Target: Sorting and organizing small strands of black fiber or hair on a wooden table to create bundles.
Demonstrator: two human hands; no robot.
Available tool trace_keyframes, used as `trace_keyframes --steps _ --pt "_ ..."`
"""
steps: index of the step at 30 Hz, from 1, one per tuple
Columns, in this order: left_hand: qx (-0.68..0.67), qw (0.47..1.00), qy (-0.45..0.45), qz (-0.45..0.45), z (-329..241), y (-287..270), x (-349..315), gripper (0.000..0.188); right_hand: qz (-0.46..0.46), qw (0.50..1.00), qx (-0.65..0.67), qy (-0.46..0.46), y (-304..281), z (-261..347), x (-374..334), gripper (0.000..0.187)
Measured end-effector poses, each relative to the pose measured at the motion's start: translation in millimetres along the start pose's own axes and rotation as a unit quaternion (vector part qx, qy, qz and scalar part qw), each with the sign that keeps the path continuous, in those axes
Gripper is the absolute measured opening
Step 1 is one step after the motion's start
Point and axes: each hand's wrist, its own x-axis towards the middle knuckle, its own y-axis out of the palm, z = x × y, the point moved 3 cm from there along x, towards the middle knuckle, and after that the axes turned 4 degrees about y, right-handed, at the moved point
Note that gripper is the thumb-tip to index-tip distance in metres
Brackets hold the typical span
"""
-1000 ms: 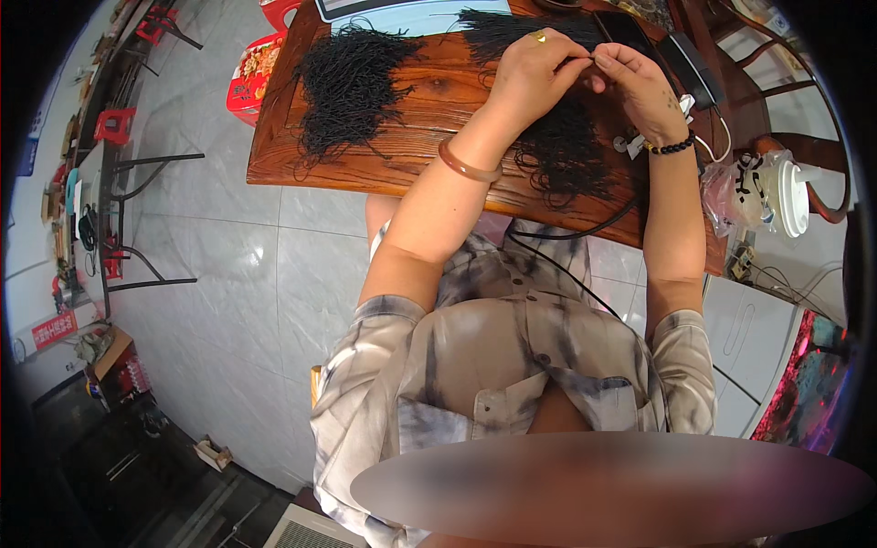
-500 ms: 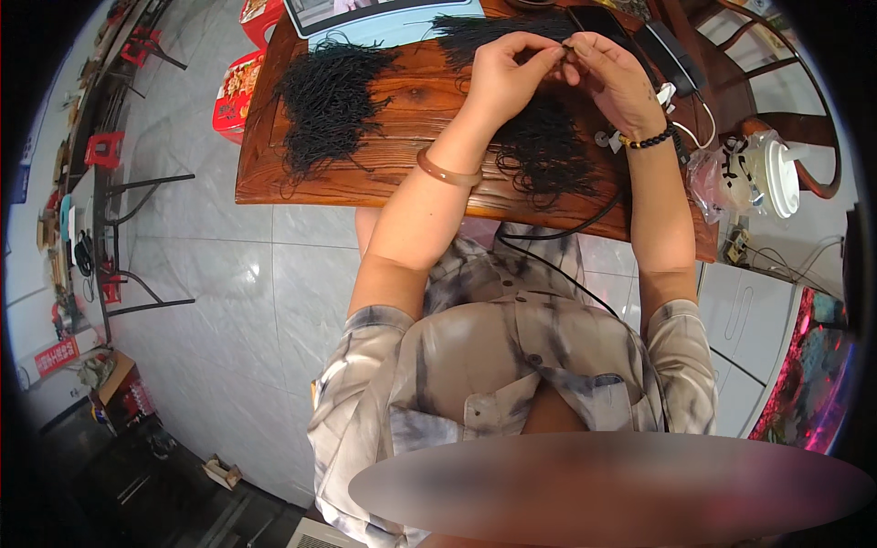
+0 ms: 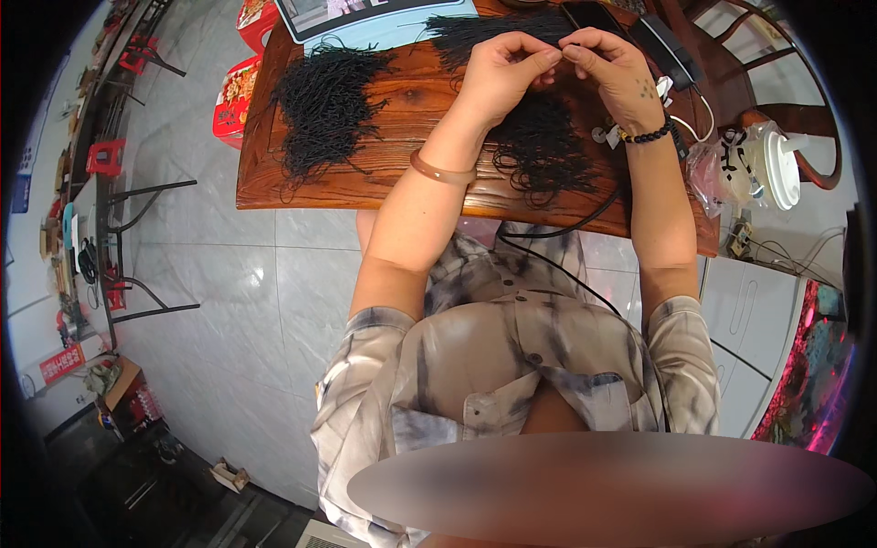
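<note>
Above the far part of the wooden table (image 3: 411,192), my left hand (image 3: 507,73) and my right hand (image 3: 617,78) meet almost tip to tip. Each pinches thumb against forefinger; whatever lies between them is too small to make out. Beneath and beside my hands spreads a bundle of black cords (image 3: 544,151), its looped ends toward me. A second pile of black cords (image 3: 329,100) lies at the table's left. Behind my left hand lies another black cord bundle (image 3: 489,35), partly covered by the hand.
A tablet (image 3: 356,14) stands at the back edge. To the right are a phone (image 3: 589,18), a black box-shaped device (image 3: 662,50) with a white cable, and a white-lidded cup (image 3: 779,171) in a plastic bag. Red packages (image 3: 237,100) sit left of the table. A black cable (image 3: 548,236) hangs over the front edge.
My right hand has turned slightly, showing more of its back, and its fingers have shifted against the left fingertips. Both hands remain pinched together in nearly the same place.
</note>
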Motion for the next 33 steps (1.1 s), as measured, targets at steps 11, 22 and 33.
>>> trace_keyframes --steps 11,22,33 --pt "-0.014 0.998 0.038 0.039 -6 -1 -4 0.005 -0.022 0.999 0.048 0.007 -18 6 0 0.014" --pt "-0.032 0.992 -0.064 0.102 -6 0 0 0.015 0.013 0.974 -0.199 -0.107 4 17 -1 0.012" --pt "0.003 0.998 -0.05 0.04 -4 -6 1 0.014 -0.004 0.916 -0.359 -0.177 15 37 -7 0.013"
